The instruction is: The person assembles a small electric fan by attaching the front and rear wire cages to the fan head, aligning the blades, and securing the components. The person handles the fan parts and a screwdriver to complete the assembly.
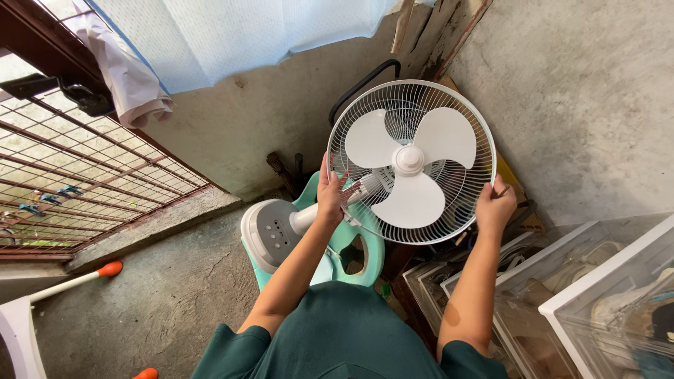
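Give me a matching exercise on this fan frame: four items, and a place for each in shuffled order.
Items:
1. left hand
2. right hand
3. fan base
4. orange-tipped white pole

Places:
A. lying on the concrete floor at lower left
B. on the left rim of the fan grille
C. resting on the turquoise plastic chair
D. on the lower right rim of the fan grille

Pairs: 1-B, 2-D, 3-C, 4-A
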